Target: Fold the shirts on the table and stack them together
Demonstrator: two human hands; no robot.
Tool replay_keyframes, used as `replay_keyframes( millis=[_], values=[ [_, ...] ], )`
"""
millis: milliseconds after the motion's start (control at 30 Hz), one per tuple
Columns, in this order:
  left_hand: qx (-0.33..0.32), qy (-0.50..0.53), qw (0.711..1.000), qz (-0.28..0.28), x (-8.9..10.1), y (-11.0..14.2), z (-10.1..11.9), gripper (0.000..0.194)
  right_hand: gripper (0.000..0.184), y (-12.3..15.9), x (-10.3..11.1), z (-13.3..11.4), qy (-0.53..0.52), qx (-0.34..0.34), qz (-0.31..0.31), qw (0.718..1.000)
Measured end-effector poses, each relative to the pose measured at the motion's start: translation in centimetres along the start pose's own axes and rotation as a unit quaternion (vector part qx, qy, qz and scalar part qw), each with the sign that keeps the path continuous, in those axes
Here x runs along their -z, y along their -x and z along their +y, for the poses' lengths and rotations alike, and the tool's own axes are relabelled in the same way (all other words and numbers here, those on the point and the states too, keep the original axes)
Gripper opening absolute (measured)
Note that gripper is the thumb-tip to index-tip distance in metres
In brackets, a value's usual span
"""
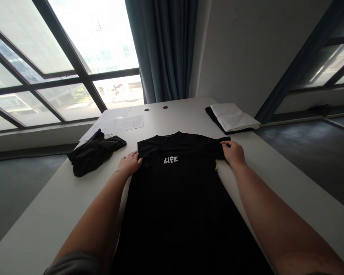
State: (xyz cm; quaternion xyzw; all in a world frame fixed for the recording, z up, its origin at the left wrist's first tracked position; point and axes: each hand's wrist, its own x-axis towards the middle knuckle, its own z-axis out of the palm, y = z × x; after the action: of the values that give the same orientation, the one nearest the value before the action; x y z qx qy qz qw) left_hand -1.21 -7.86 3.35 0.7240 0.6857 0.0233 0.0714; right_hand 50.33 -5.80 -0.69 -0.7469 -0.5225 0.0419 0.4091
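The right grip (234,152) is closed on the outer end of a sleeve (210,147), thumb and fingers pinching its hem; the left grip (130,164) lies against the opposite shoulder edge, and whether it pinches the fabric or merely presses on it cannot be made out. Between and below both grips, the black T-shirt (186,206) lies spread on the surface (183,118), its neckline on the far side, its body running toward the wearer. To straighten it well, I would let the left grip anchor its edge while the right grip draws the sleeve gently outward, level with the shoulder, easing out creases without dragging the chest askew. A light pull should be enough, as the knit looks soft and could stretch.

The shirt is matte and thin-looking, with shallow wrinkles around the sleeve and white lettering (171,159) across the chest, between the grips. Just below the right grip, a small yellow patch (216,165) shows at the shirt's edge. Beyond the right grip, a smooth white folded cloth (233,116) rests over a black one (215,120). Left of the left grip lies a crumpled dark cloth (94,154), irregular in outline, with flat printed papers (129,123) behind it
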Motion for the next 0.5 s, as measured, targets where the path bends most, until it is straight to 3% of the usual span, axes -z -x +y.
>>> replay_keyframes(
  millis=[100, 233, 367, 500],
  values=[
    [-0.028, 0.000, 0.998, 0.059, 0.3, -2.3, 2.1, 0.060, 0.038, -0.2, 0.0, -0.3, -0.037, 0.003, 0.012, 0.999],
    [-0.036, -0.017, 0.999, -0.002, -1.0, -5.3, 4.6, 0.069, 0.035, -0.5, 0.1, 0.0, 0.011, -0.025, -0.022, 0.999],
    [0.028, -0.010, 0.999, -0.020, -2.2, -7.4, 4.3, 0.078, 0.039, -0.3, 0.3, 0.5, 0.087, 0.000, -0.052, 0.995],
    [0.049, -0.018, 0.998, -0.019, -1.7, -8.8, 3.8, 0.077, 0.043, 0.2, 0.8, -0.3, 0.136, 0.006, -0.069, 0.988]
  ],
)
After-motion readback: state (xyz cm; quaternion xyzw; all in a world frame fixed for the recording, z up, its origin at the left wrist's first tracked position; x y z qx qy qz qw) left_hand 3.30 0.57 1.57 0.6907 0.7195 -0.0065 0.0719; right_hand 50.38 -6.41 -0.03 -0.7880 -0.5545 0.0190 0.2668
